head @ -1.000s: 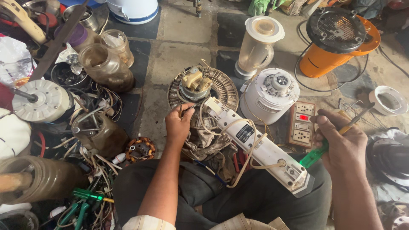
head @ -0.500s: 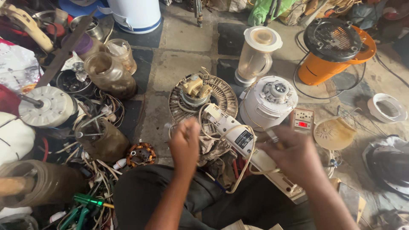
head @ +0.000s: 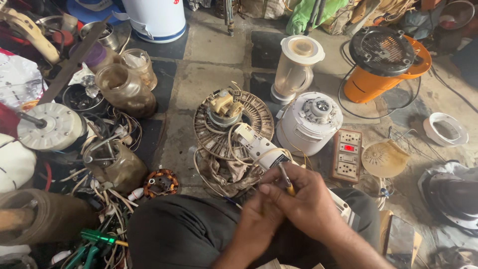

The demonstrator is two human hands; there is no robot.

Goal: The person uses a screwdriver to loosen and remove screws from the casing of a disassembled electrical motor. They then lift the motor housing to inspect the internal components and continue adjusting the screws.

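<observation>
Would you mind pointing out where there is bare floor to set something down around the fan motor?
The widest bare patch is the concrete floor between the white drum and the fan motor. A narrower strip runs between the motor and the brown jar. Left of that, wires and parts crowd the ground. The right side is packed around the socket board.

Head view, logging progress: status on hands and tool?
Right hand gripping yellow-handled screwdriver. Left hand tucked under it, contents hidden. Both over white appliance body, wires looped around it. Fan motor just beyond.
</observation>
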